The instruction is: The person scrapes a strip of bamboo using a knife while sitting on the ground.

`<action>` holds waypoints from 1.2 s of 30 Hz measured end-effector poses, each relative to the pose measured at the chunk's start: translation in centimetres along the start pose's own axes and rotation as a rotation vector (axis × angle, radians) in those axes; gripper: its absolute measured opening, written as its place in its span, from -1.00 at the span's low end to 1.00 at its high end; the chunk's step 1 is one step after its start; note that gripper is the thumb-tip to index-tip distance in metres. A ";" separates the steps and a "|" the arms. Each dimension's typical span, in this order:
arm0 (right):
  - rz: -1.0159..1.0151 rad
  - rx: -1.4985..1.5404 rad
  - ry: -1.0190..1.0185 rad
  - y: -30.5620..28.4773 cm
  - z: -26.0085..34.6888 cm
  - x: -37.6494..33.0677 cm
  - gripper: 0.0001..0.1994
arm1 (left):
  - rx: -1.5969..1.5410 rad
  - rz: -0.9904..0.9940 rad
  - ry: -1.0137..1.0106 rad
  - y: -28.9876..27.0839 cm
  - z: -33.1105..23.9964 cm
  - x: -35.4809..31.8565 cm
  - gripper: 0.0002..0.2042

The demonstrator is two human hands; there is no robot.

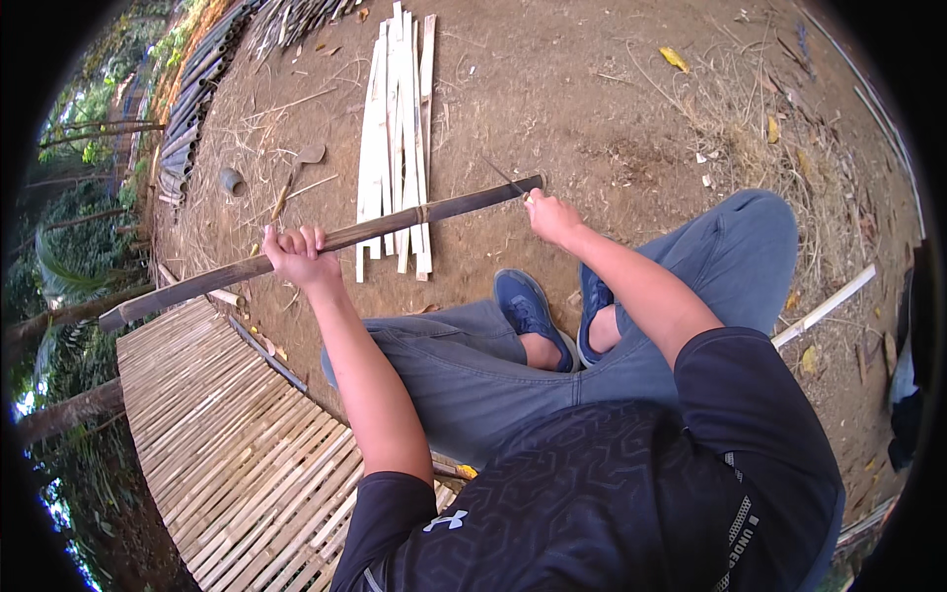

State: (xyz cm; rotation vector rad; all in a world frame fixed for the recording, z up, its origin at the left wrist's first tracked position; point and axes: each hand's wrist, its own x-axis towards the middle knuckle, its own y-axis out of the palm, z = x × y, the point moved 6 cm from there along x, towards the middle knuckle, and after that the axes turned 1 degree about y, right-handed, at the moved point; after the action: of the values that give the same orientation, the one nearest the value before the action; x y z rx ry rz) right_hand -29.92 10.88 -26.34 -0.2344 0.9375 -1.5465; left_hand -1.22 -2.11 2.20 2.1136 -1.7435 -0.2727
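Observation:
A long, dark split bamboo piece slants across in front of me, its right end higher than its left. My left hand is closed around it left of its middle, with the fingers curled over the top. In my right hand, closed on the handle, is a knife. Its thin blade points up and to the left, crossing the bamboo close to the right end. Whether the edge bites into the bamboo I cannot tell.
Pale split strips lie in a bundle on the dirt ground ahead. A hoe-like tool and a short cut tube are to their left. A slatted bamboo platform is at lower left. Dark bamboo poles are stacked far left.

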 end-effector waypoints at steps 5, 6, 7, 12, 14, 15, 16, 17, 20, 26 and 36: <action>0.026 -0.067 -0.087 0.5 3.5 -1.6 -0.70 | -0.006 -0.068 0.006 -2.3 0.0 0.4 -0.50; -0.019 -0.051 -0.021 1.0 0.5 -0.4 -0.70 | -0.003 -0.062 0.003 -1.2 0.2 0.4 -0.50; -0.048 -0.041 0.027 0.2 0.4 -0.2 -0.71 | 0.005 -0.079 0.013 -1.4 0.2 0.5 -0.49; -0.016 -0.069 0.004 0.7 2.9 -0.8 -0.70 | 0.039 -0.076 0.031 -2.3 0.1 0.4 -0.50; 0.024 -0.052 0.119 1.4 -3.2 0.9 -0.69 | 0.032 -0.062 0.026 -0.8 0.0 0.7 -0.51; 0.048 -0.042 0.176 1.3 -4.8 1.3 -0.68 | 0.019 -0.058 0.012 -1.0 0.2 0.8 -0.51; 0.025 -0.051 0.091 0.8 -1.9 0.8 -0.69 | 0.011 -0.080 0.008 -2.2 0.2 1.0 -0.51; 0.034 -0.039 0.047 0.5 0.3 0.2 -0.68 | 0.006 -0.085 0.013 -2.6 0.1 1.0 -0.51; -0.059 0.000 0.129 0.5 -1.6 0.7 -0.69 | -0.010 -0.060 0.006 -1.1 0.2 0.2 -0.52; -0.004 -0.053 -0.084 -0.7 2.6 0.3 -0.70 | -0.001 -0.058 0.011 -2.5 -0.1 0.4 -0.51; 0.005 -0.047 0.011 -1.2 1.6 0.0 -0.71 | -0.004 -0.015 0.018 -2.3 -0.3 -0.4 -0.52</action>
State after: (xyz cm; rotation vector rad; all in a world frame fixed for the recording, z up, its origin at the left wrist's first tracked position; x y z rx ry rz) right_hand -29.76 10.11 -24.47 -0.2570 0.9839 -1.5236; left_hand 0.88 -1.35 1.47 2.1209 -1.7159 -0.2608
